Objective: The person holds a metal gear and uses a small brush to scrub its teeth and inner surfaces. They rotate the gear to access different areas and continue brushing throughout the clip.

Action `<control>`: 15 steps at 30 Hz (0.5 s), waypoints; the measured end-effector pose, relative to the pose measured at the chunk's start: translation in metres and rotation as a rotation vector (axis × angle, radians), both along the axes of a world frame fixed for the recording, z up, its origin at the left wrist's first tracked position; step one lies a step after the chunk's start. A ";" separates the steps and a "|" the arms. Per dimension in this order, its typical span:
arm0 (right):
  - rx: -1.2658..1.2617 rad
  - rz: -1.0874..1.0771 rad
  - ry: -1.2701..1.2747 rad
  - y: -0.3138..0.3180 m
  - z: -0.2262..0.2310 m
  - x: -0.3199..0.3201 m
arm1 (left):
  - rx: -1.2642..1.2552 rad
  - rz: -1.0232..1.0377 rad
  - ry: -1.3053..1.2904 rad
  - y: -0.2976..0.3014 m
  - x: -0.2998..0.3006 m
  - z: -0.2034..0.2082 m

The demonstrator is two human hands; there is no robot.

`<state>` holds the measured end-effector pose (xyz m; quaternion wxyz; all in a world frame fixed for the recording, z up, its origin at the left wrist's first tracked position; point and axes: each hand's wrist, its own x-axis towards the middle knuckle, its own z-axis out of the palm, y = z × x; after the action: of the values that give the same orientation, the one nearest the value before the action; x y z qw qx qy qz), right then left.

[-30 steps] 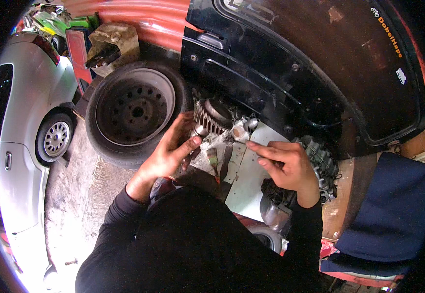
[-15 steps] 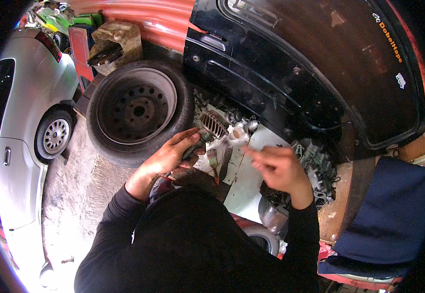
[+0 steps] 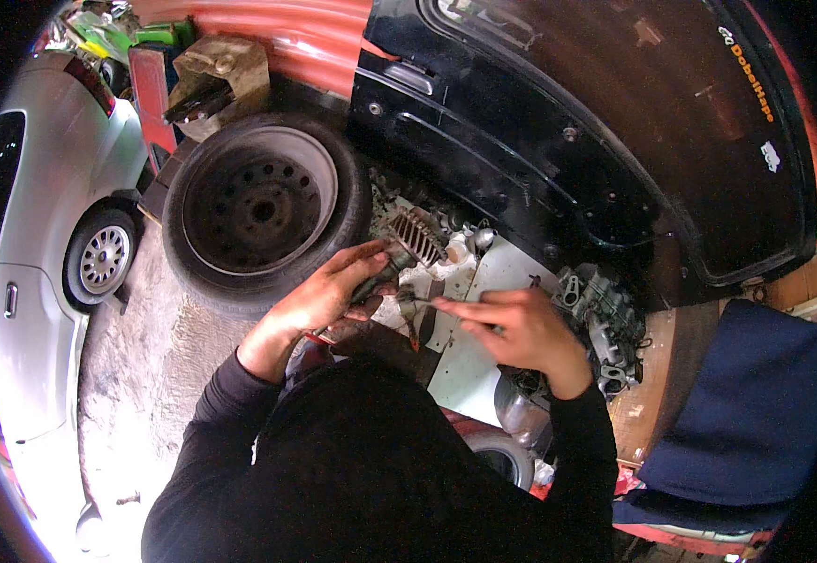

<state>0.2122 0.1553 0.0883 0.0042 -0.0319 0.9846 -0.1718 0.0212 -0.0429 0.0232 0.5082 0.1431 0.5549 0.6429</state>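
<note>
Left hand [image 3: 350, 284] grips grey, ridged metal part [image 3: 417, 238]; right hand [image 3: 521, 330] near, contents unclear. Advise steady grip, clear of ridges.

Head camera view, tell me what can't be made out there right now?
All in the head view:
Toothed metal part: near end, hidden by the left hand.
Right hand: fingers blurred, so whether they hold anything is unclear.
Engine: partly covered by the right hand.
Silver car: cut off by the picture's dark left rim.
</note>
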 end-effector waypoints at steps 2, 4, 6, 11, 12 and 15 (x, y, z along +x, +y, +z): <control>-0.133 -0.037 0.134 0.006 0.017 0.002 | 0.062 -0.075 0.098 -0.001 -0.014 -0.026; -0.121 -0.081 0.220 0.006 0.030 0.004 | -0.005 -0.141 0.122 -0.004 -0.017 -0.011; -0.036 -0.109 0.254 0.006 0.027 -0.002 | -0.019 -0.146 0.191 -0.001 -0.016 0.001; -0.061 -0.067 0.112 0.005 0.038 0.000 | -0.017 -0.057 0.261 0.000 -0.007 -0.016; -0.121 -0.045 0.209 0.003 0.042 0.001 | 0.020 -0.062 0.253 0.002 -0.006 -0.022; 0.002 -0.109 0.260 -0.002 0.025 -0.008 | 0.049 -0.098 0.304 0.004 -0.004 -0.020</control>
<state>0.2041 0.1534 0.1131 -0.1326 -0.0002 0.9773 -0.1651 0.0171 -0.0393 0.0033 0.4457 0.2779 0.6020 0.6015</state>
